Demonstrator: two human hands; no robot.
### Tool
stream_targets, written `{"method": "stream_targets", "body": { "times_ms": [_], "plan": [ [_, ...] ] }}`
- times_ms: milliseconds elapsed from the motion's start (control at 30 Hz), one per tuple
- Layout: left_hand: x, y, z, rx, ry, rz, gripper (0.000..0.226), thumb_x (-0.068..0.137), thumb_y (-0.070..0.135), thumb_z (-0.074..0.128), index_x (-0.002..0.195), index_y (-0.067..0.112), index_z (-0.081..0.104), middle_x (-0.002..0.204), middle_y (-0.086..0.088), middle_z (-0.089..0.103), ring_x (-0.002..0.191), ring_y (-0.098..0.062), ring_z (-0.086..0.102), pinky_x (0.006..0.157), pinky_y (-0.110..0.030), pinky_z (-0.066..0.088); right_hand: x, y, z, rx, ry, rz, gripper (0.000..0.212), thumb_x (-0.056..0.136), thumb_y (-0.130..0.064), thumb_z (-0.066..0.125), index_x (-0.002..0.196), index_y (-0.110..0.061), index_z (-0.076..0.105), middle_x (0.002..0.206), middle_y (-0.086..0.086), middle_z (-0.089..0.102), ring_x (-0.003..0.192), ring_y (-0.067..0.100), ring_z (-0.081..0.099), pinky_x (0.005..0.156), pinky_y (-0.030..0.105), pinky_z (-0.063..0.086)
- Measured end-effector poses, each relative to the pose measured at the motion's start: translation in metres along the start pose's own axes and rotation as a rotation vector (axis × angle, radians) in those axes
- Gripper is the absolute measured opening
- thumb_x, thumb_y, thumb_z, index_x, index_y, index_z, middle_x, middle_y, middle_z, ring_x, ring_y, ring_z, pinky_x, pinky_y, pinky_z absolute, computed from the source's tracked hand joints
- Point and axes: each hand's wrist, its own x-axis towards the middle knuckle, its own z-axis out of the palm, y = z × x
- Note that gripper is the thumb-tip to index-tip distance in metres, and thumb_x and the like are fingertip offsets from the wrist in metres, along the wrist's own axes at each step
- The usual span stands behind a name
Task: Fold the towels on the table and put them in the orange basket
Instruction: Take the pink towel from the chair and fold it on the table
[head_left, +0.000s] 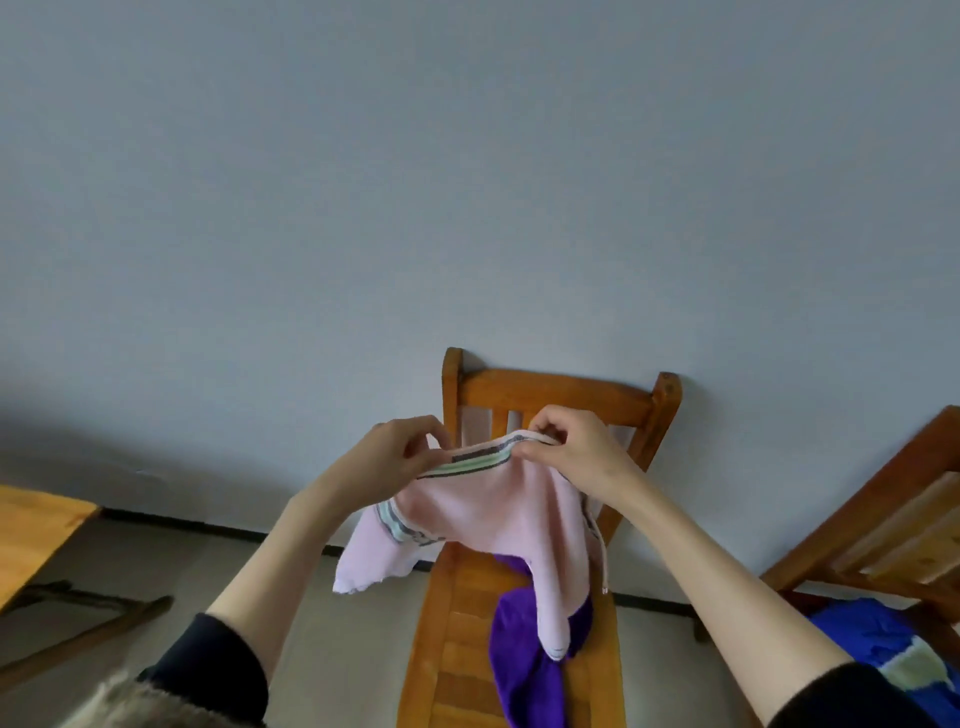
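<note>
Raised before a chair (550, 400), left hand (392, 457) and right hand (571, 449) pinching pink towel (483, 504) edge; purple towel (524, 654) partly hidden beneath.

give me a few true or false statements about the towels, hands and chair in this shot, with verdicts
1. Both hands hold the pink towel up by its striped edge. True: the left hand and the right hand each pinch that edge.
2. The pink towel lies flat on the chair seat. False: it hangs in the air from the hands.
3. A purple towel lies on the wooden chair. True.
4. The left hand is empty. False: it pinches the pink towel.
5. The orange basket stands on the chair. False: no basket shows in this view.
</note>
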Motion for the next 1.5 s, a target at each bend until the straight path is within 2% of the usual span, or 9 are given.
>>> {"method": "stream_targets", "body": {
  "times_ms": [233,367,500,667,800,900,1000,1300,1500],
  "plan": [
    [-0.042,0.004,-0.025,0.044,0.312,-0.135,0.018,0.093,0.022,0.054,0.076,0.027,0.050,0.060,0.007,0.053,0.054,-0.006,0.045,0.056,-0.017,0.036,0.024,-0.004,-0.004,-0.357,-0.290,-0.035,0.008,0.087,-0.024,0.061,0.081,-0.027,0.065,0.073,-0.011,0.059,0.066,0.007,0.054,0.055,0.021,0.039],
    [-0.077,0.008,-0.042,0.021,0.460,-0.159,0.022,0.095,0.017,0.050,0.076,0.028,0.043,0.061,0.006,0.052,0.056,-0.003,0.048,0.056,-0.015,0.038,0.036,-0.013,0.026,-0.344,-0.179,-0.087,0.015,0.089,-0.030,0.060,0.083,-0.019,0.068,0.081,-0.006,0.065,0.078,0.012,0.058,0.068,0.030,0.044],
    [-0.129,-0.010,-0.066,0.010,0.618,-0.290,0.024,0.095,0.019,0.050,0.075,0.030,0.043,0.066,0.005,0.053,0.058,-0.002,0.049,0.054,-0.016,0.038,0.049,-0.033,0.056,-0.347,-0.092,-0.212,0.011,0.093,-0.018,0.054,0.093,-0.015,0.065,0.091,-0.002,0.059,0.079,0.012,0.053,0.061,0.023,0.039],
    [-0.216,-0.040,-0.091,0.042,0.710,-0.482,0.020,0.093,0.025,0.054,0.077,0.035,0.046,0.072,0.006,0.056,0.065,-0.007,0.050,0.057,-0.019,0.038,0.060,-0.103,0.125,-0.230,-0.035,-0.394,0.016,0.092,-0.006,0.046,0.102,-0.010,0.059,0.098,-0.001,0.052,0.083,0.015,0.050,0.069,0.024,0.038],
    [-0.296,-0.059,-0.104,0.070,0.782,-0.628,0.020,0.088,0.014,0.059,0.079,0.031,0.052,0.074,0.001,0.057,0.070,-0.020,0.053,0.066,-0.033,0.045,0.060,-0.160,0.192,0.004,-0.110,-0.306,0.014,0.096,-0.018,0.044,0.086,-0.012,0.052,0.074,-0.004,0.054,0.072,0.019,0.049,0.057,0.028,0.031],
    [-0.357,-0.080,-0.115,0.172,0.923,-0.737,0.016,0.087,0.010,0.060,0.082,0.024,0.055,0.076,0.010,0.051,0.070,-0.012,0.049,0.062,-0.013,0.039,0.055,-0.202,0.245,0.023,-0.208,-0.356,0.023,0.095,-0.026,0.049,0.077,-0.011,0.053,0.067,-0.004,0.054,0.066,0.017,0.048,0.051,0.018,0.031],
    [-0.411,-0.102,-0.129,0.262,1.057,-0.847,0.007,0.088,0.009,0.059,0.087,0.015,0.064,0.080,0.010,0.048,0.070,-0.006,0.046,0.062,-0.007,0.036,0.050,-0.239,0.297,0.020,-0.248,-0.434,0.013,0.092,-0.013,0.052,0.082,-0.008,0.059,0.078,0.003,0.060,0.073,0.019,0.050,0.056,0.022,0.029],
    [-0.536,-0.160,-0.155,0.416,1.279,-1.065,0.009,0.084,0.003,0.060,0.089,0.006,0.067,0.088,-0.002,0.056,0.072,-0.019,0.050,0.071,-0.028,0.039,0.023,-0.319,0.426,-0.022,-0.151,-0.596,0.022,0.092,0.000,0.044,0.099,0.000,0.065,0.103,0.019,0.057,0.096,0.035,0.055,0.083,0.034,0.040],
    [-0.576,-0.215,-0.161,0.204,1.477,-1.183,0.012,0.087,0.010,0.061,0.092,0.006,0.071,0.088,-0.009,0.070,0.079,-0.019,0.060,0.075,-0.026,0.043,0.028,-0.341,0.497,-0.040,-0.191,-0.554,0.015,0.094,-0.013,0.050,0.090,-0.002,0.059,0.098,0.018,0.055,0.083,0.033,0.053,0.068,0.032,0.035]
  ]
}}
